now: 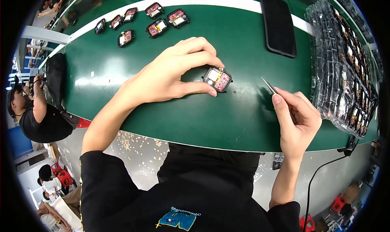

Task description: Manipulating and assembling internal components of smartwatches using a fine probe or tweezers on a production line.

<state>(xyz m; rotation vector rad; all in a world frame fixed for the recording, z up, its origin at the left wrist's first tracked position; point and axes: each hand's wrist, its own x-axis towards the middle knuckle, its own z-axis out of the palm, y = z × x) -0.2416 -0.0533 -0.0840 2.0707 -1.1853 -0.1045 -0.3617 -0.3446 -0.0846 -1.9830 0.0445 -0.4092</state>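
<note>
On the green tabletop [183, 118] lies a small black device casing [218, 79], its inside facing up with a red circuit board, a pale rectangular part and a bit of yellow. My left hand [178, 71] grips this casing by its edges, index finger at the top and thumb at the lower left. To the right, my right hand [298, 116] pinches a pair of metal tweezers [268, 85]. The tweezer tips point up and left toward the casing, apart from it and above the table.
Several similar opened casings [156, 28] lie at the far left. A black phone-like slab [279, 25] rests at the back right, beside a stack of clear plastic trays [337, 69] holding more casings. A cable [310, 183] hangs at right. Another person [34, 110] sits at the left end.
</note>
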